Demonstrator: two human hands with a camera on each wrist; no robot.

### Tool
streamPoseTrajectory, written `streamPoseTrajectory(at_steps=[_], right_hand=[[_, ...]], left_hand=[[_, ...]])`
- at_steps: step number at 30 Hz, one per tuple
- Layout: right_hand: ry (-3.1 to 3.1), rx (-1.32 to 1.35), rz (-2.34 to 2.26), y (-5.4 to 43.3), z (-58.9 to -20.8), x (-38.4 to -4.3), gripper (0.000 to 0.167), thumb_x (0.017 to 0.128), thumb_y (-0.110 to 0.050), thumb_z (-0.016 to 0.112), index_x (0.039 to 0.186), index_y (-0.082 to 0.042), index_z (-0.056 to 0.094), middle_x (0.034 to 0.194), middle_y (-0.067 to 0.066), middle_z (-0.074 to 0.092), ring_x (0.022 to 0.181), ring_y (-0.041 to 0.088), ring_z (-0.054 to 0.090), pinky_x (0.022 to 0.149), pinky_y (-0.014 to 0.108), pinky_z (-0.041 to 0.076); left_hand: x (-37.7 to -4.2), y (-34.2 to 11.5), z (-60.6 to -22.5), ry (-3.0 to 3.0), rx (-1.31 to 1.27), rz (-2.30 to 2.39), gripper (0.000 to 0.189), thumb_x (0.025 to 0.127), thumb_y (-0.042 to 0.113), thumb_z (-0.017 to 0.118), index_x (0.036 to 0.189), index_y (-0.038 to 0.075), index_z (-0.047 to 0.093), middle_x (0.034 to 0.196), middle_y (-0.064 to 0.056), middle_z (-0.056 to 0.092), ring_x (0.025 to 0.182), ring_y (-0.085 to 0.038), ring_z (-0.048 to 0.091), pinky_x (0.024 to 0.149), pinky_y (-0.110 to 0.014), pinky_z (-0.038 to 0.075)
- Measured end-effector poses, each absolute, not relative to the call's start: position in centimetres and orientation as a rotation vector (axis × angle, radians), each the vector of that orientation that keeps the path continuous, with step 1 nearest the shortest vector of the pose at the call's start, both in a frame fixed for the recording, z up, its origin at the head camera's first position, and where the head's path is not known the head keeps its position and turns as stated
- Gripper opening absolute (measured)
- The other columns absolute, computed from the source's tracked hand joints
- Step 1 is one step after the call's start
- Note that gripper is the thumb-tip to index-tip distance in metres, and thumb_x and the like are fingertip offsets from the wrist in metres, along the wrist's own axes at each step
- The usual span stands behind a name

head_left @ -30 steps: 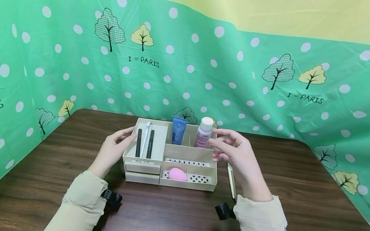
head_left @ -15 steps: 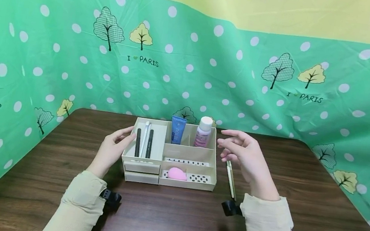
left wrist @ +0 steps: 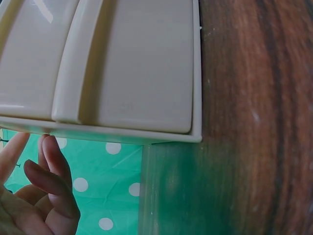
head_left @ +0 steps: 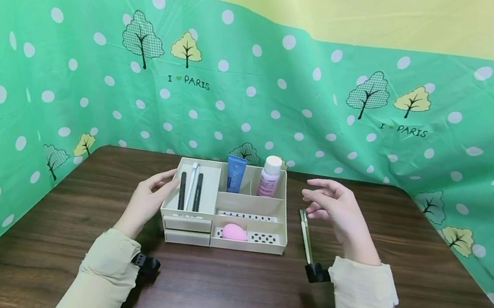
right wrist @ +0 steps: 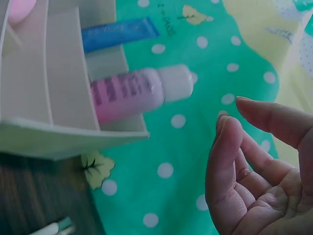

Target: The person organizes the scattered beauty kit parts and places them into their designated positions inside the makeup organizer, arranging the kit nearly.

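A cream desktop organizer [head_left: 251,207] stands on the table, its drawers [left wrist: 142,68] filling the left wrist view. My left hand [head_left: 148,202] rests against its left side, fingers touching the wall. My right hand [head_left: 338,214] hovers to the right of it, fingers loosely bent and holding nothing. Below those fingers lie slim pale sticks [head_left: 305,238] with a dark green tip, partly covered by the wrist camera. A pink-labelled bottle [right wrist: 129,95] with a white cap and a blue tube [head_left: 235,174] stand upright in the back compartments.
Two black pens [head_left: 198,193] and a white stick [head_left: 191,188] lie in the organizer's left tray. A pink makeup sponge [head_left: 234,232] sits in a front compartment. Behind the brown wooden table [head_left: 226,298] hangs a green dotted curtain [head_left: 254,102].
My right hand has moved away from the bottle to the right, over the slim sticks. My left hand stays at the organizer's side.
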State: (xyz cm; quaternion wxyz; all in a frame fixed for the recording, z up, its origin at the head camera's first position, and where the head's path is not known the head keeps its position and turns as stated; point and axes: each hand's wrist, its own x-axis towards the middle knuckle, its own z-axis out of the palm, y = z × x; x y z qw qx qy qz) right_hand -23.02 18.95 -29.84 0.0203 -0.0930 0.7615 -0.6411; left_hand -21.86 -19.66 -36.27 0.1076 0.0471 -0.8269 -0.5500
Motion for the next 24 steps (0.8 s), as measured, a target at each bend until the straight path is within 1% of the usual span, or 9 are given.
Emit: streamPoseTrajectory(at_steps=[7,14,19,24], right_hand=[[2.410,-0.216,-1.888,19.9,-31.0,-23.9,0.042,0.096,-0.013,0.063,0.130,0.008,0.049,0.082,-0.011,0.070,0.063,0.010,0.063,0.064,0.026,0.058],[2.424,-0.125,-1.815,20.6,-32.3,-24.6,0.048,0.095,-0.013,0.065,0.133,0.010,0.046,0.080,-0.012,0.069,0.063,0.009,0.063,0.064,0.025,0.057],[2.413,-0.071,-1.753,20.7,-33.1,-25.2,0.049,0.093,-0.013,0.066,0.132,0.010,0.046,0.081,-0.006,0.069,0.062,0.011,0.064,0.062,0.025,0.057],[2.443,-0.071,-1.681,20.8,-34.1,-25.5,0.048,0.093,-0.012,0.066,0.129,0.015,0.048,0.083,0.001,0.070,0.062,0.012,0.065,0.061,0.026,0.057]], left_hand=[[-21.8,-19.7,-36.2,-2.431,0.142,-1.622,0.048,0.099,0.039,0.058,0.142,0.018,0.056,0.121,-0.020,0.063,0.109,-0.027,0.057,0.091,-0.034,0.042],[-21.8,-19.6,-36.1,-2.432,0.139,-1.630,0.048,0.099,0.040,0.058,0.142,0.018,0.056,0.122,-0.021,0.063,0.111,-0.028,0.057,0.092,-0.035,0.042],[-21.8,-19.6,-36.1,-2.434,0.139,-1.635,0.048,0.099,0.040,0.057,0.142,0.019,0.056,0.123,-0.021,0.063,0.113,-0.028,0.057,0.094,-0.037,0.042],[-21.8,-19.6,-36.2,-2.430,0.135,-1.633,0.047,0.099,0.040,0.058,0.141,0.018,0.056,0.123,-0.021,0.063,0.113,-0.029,0.057,0.095,-0.038,0.042]])
